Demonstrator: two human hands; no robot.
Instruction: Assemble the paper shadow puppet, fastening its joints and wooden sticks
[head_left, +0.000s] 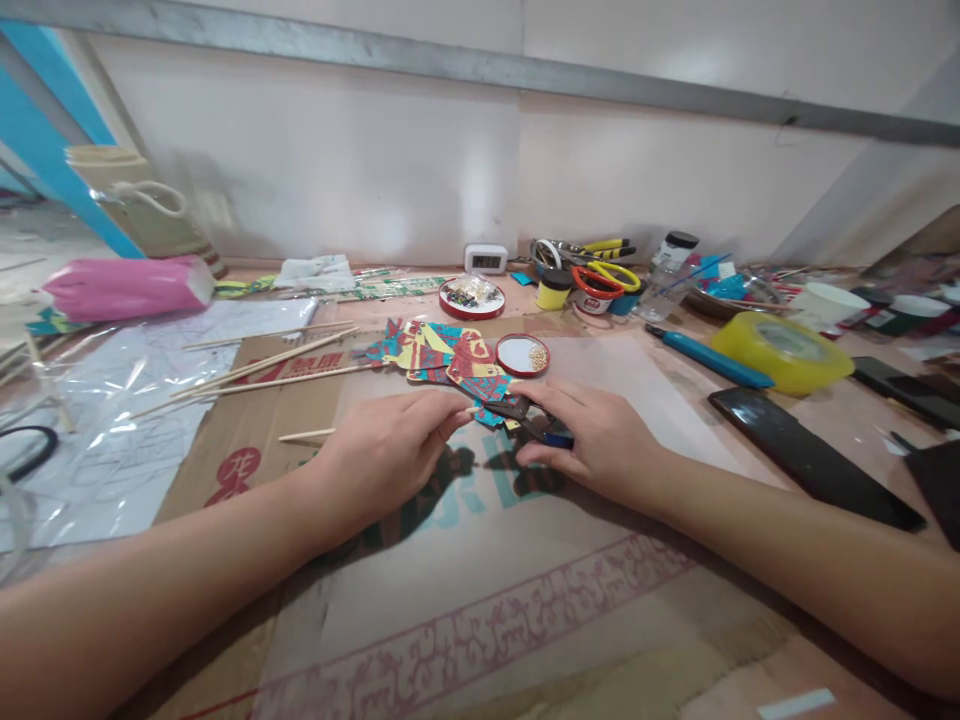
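Observation:
My left hand [390,440] is closed in a pinch around a thin wooden stick [306,435]; its tail sticks out to the left and its tip shows past the fingertips. My right hand [600,435] grips dark-jawed pliers with a blue handle [551,437], their jaws close to the stick's tip. Just beyond both hands lies a flat, jointed paper figure [431,350] in red, blue and yellow, with small fasteners on it. Its lower end is partly hidden by the pliers and fingers. A small red-rimmed lid [523,355] holding tiny gold pieces sits beside the figure.
Several long wooden sticks [247,372] lie on cardboard [247,440] at left. Behind are a dish of beads [471,297], a small clock [486,259] and paint jars [553,289]. On the right lie a blue cutter [709,356], yellow tape [780,352] and a phone [814,455].

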